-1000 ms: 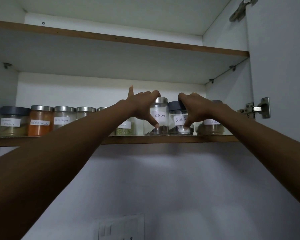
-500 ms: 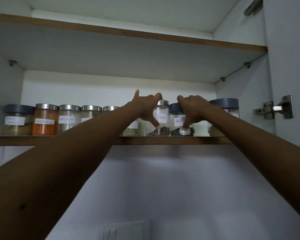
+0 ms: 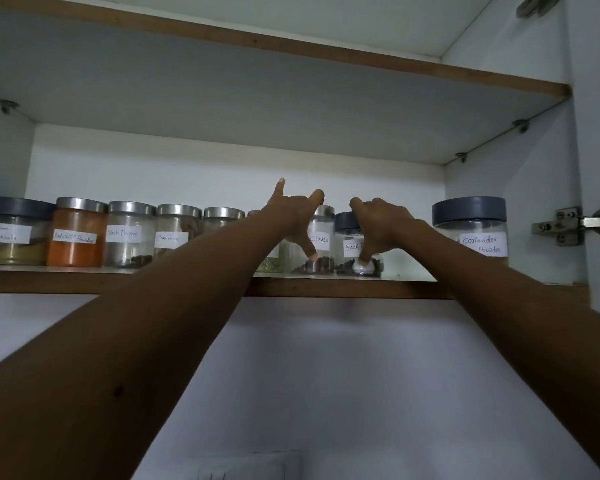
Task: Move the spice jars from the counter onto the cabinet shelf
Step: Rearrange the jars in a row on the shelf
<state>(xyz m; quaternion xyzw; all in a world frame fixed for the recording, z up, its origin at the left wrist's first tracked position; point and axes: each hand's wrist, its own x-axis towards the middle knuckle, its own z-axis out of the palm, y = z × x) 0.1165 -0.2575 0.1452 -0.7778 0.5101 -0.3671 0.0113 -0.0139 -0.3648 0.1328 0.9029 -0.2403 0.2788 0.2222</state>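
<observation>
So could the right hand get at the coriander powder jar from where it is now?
Probably yes. The coriander powder jar stands just right of the right hand, with bare shelf between and nothing in front; the hand must first let go of the black-lidded jar.

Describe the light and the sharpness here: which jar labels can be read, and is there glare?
Head view: dim, forearms dark, cabinet back wall brighter. Labels on the Cloves jar and Coriander Powder jar read clearly; the Masala jar label is faint. A white spot, likely glare, sits low on the Black jar.
</observation>
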